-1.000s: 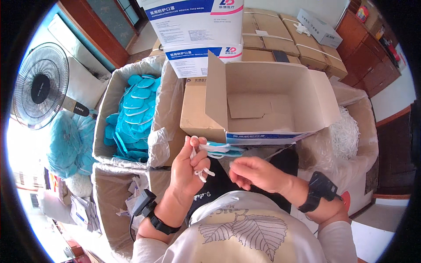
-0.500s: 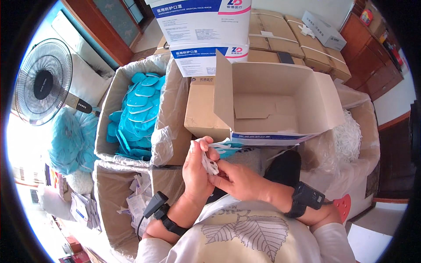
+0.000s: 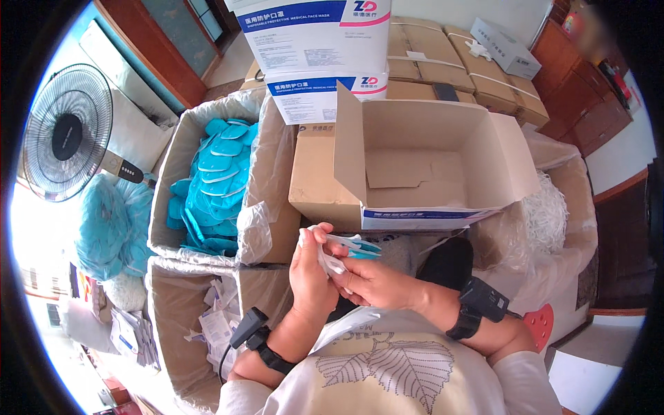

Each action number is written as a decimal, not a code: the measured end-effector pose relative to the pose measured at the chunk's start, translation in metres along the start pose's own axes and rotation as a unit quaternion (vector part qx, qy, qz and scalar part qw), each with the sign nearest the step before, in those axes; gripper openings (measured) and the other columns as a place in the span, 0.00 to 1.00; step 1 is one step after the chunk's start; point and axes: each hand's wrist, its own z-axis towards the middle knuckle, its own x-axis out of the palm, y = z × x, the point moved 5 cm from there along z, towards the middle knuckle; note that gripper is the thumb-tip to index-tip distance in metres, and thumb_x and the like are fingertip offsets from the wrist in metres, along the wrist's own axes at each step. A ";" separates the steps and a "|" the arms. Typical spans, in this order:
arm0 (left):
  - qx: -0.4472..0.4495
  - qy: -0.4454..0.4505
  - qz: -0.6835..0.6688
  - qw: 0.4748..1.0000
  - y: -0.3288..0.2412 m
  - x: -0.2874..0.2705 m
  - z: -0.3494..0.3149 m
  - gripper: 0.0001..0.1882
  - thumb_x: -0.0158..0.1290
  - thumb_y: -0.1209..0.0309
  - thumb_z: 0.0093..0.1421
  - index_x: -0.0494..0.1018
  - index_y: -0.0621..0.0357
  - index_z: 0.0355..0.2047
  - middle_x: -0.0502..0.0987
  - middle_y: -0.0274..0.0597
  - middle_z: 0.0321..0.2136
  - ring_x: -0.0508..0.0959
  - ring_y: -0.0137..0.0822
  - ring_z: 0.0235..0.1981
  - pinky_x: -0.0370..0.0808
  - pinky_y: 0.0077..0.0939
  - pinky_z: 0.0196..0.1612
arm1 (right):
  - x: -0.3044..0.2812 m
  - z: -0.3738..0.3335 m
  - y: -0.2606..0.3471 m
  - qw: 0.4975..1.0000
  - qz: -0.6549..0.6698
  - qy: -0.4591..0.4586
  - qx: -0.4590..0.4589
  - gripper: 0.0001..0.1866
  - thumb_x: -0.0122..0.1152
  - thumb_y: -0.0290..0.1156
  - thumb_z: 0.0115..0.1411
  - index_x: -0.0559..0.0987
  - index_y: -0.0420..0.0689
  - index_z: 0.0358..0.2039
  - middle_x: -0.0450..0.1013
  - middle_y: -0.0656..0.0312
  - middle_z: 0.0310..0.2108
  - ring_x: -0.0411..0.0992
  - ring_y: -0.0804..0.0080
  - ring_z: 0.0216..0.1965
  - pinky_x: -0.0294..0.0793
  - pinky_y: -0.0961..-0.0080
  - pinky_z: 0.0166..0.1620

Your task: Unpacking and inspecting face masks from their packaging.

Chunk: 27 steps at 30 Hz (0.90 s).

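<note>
Gripping wht straps (image 3: 330, 265) | L hand (image 3: 311, 278) clamped on them | R hand (image 3: 379, 282) pinching same | blue pcs (image 3: 365, 251) just beyond | open ctn (image 3: 429, 149) ahead

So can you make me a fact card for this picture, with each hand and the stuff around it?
Left hand: fingers curled around white straps
Right hand: against the left, gripping the same straps lower down
Beyond the fingers: a blue-green piece
In front: open carton, flaps up
Left side: plastic-lined box with a heap of blue-green pieces
Right side: white strings in another lined box
Far left: fan
</note>
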 end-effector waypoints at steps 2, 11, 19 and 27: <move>-0.049 0.031 -0.054 0.997 0.006 -0.012 0.008 0.13 0.38 0.60 0.63 0.62 0.52 0.25 0.65 0.33 0.34 0.61 0.21 0.19 0.63 0.17 0.24 | 0.002 -0.004 0.003 1.000 -0.005 0.008 0.017 0.16 0.39 0.41 0.63 0.67 0.42 0.28 0.61 0.70 0.18 0.57 0.85 0.18 0.57 0.85 0.20; -0.213 0.056 -0.183 0.958 -0.009 -0.029 0.016 0.14 0.37 0.59 0.63 0.62 0.49 0.22 0.63 0.31 0.24 0.51 0.17 0.10 0.48 0.13 0.12 | -0.005 -0.033 0.014 0.973 -0.225 0.041 0.042 0.17 0.39 0.41 0.63 0.70 0.42 0.28 0.62 0.67 0.17 0.60 0.80 0.20 0.61 0.80 0.25; -0.225 0.057 -0.158 0.960 -0.008 -0.035 0.006 0.18 0.36 0.56 0.62 0.59 0.48 0.17 0.61 0.31 0.21 0.50 0.19 0.09 0.46 0.14 0.11 | -0.015 -0.070 0.015 0.947 -0.312 0.024 0.071 0.16 0.39 0.39 0.62 0.68 0.39 0.29 0.68 0.53 0.21 0.68 0.57 0.24 0.65 0.66 0.30; -0.167 0.150 0.119 0.967 -0.016 -0.022 -0.014 0.18 0.35 0.57 0.63 0.63 0.51 0.19 0.63 0.34 0.22 0.57 0.23 0.12 0.54 0.16 0.15 | -0.021 -0.088 0.023 0.946 -0.324 -0.019 0.017 0.15 0.41 0.39 0.61 0.69 0.39 0.30 0.69 0.49 0.21 0.69 0.50 0.25 0.65 0.61 0.28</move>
